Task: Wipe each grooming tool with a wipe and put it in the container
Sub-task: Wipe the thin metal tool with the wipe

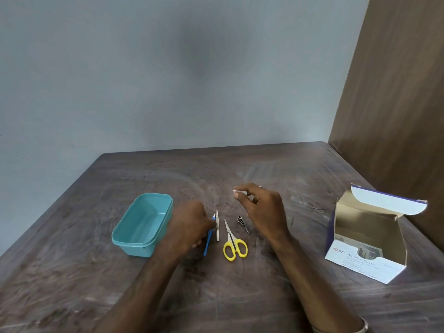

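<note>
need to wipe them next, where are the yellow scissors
In the head view, the yellow scissors lie on the table between the nail file and the metal clippers.

Both bare forearms reach forward over the table [276, 164].
The left hand [188, 227] is low, knuckles up, fingers curled under, nearer the table's left edge; the right hand [260, 207] is raised above it, thumb and forefinger pinched together.

Table [276, 296]: container [141, 225] left; tools, possibly including tweezers [243, 224], centre beside scissors [233, 243]; swab box [367, 239] right.
</note>
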Demonstrator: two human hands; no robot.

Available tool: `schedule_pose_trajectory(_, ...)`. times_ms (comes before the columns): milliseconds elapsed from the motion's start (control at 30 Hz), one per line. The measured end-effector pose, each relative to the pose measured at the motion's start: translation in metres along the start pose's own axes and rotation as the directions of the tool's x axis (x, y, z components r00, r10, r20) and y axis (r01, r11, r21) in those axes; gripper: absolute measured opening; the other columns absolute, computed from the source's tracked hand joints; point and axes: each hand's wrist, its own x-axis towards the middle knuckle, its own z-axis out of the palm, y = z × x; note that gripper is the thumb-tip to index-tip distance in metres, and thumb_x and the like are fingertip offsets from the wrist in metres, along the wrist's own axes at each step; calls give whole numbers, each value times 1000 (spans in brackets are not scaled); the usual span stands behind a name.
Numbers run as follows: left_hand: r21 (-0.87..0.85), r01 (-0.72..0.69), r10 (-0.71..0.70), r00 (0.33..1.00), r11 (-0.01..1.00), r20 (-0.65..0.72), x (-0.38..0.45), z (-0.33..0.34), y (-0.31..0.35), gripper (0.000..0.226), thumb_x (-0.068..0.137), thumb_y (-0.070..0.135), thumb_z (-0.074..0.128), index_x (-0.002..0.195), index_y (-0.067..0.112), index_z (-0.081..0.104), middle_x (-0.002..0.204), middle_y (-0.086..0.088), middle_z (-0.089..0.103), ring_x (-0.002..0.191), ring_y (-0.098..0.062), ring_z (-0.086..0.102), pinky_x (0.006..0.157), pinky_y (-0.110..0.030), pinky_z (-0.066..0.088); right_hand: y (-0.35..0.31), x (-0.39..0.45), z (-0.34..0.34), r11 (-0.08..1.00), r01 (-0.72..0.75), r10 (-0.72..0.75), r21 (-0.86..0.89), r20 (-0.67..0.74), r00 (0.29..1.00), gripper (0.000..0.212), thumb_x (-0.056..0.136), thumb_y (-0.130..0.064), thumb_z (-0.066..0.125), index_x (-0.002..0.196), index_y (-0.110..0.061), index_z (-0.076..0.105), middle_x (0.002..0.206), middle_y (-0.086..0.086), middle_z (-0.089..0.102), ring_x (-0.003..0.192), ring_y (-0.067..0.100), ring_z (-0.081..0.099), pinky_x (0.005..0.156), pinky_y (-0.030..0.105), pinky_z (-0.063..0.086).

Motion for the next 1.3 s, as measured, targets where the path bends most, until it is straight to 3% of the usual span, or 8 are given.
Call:
schedule_pose_trajectory(300, 46, 47, -48, 998, 998, 26, 6, -3, 2, 24, 86, 18, 70, 75, -3, 73, 67, -16, 74, 60, -28, 74, 62, -37, 64, -1, 1, -1, 1000, -14, 14, 10, 8, 1000, 15, 88, -33, 73, 103, -31, 76, 90, -10, 77, 68, 7, 67, 61, 32, 58)
schedule_pose_trajectory(500, 98, -71, 87, 981, 993, -171, 3, -5, 1, 35, 81, 35, 69, 68, 2, 71, 60, -10, 64, 56, -18, 57, 58, -32, 50, -6, 3, -2, 963, -187, 175, 193, 78, 981, 7, 89, -31, 73, 95, -30, 76, 85, -11, 75, 60, 9, 66, 59, 28, 55)
schedule_pose_trajectory(600, -103, -199, 167, 950, 975, -263, 2, -3, 3, 25, 83, 24, 67, 63, 9, 68, 59, -6, 68, 52, -12, 58, 58, -32, 51, -13, 5, -4, 863, -308, 294, 400, 99, 951, 3, 87, -20, 75, 90, -19, 77, 76, -4, 74, 46, 12, 58, 50, 22, 47)
schedule_pose_trajectory(667, -308, -280, 192, 938, 909, -287, 0, 1, 7, 24, 88, 14, 62, 64, 15, 65, 53, 1, 65, 47, -7, 60, 52, -24, 52, -15, 7, -6, 788, -357, 342, 502, 127, 931, 5, 85, -14, 76, 90, -14, 77, 70, -3, 74, 44, 13, 51, 45, 21, 41)
schedule_pose_trajectory(733, -491, -313, 200, 942, 813, -269, 5, 6, 8, 25, 93, 8, 55, 70, 11, 62, 49, 2, 60, 45, -15, 62, 49, -30, 54, -16, 8, -6, 729, -385, 366, 566, 154, 918, 6, 84, -9, 77, 89, -11, 77, 65, -3, 71, 43, 14, 49, 40, 21, 38)
schedule_pose_trajectory(933, -520, -359, 253, 930, 775, -266, 20, 21, 12, 32, 96, 12, 50, 65, 19, 56, 55, 3, 48, 52, -18, 45, 53, -37, 36, -15, 11, -11, 635, -423, 425, 646, 165, 890, 11, 79, -8, 81, 85, -10, 73, 72, 8, 74, 39, 16, 50, 36, 21, 33)
schedule_pose_trajectory(1133, -450, -447, 330, 889, 773, -316, 17, 22, 10, 28, 94, 10, 55, 69, 23, 60, 58, 10, 49, 54, -4, 45, 52, -18, 35, -19, 10, -15, 688, -414, 372, 597, 200, 907, 13, 82, -6, 78, 94, -4, 74, 79, 19, 75, 41, 7, 54, 36, 18, 36)
schedule_pose_trajectory(1300, -300, -510, 376, 833, 807, -405, 10, 19, 3, 18, 91, 12, 57, 75, 17, 62, 60, 8, 52, 57, -6, 47, 52, -17, 34, -17, 8, -11, 831, -356, 282, 426, 227, 932, 10, 88, -25, 75, 84, -17, 78, 76, 7, 76, 45, 15, 52, 46, 27, 43)
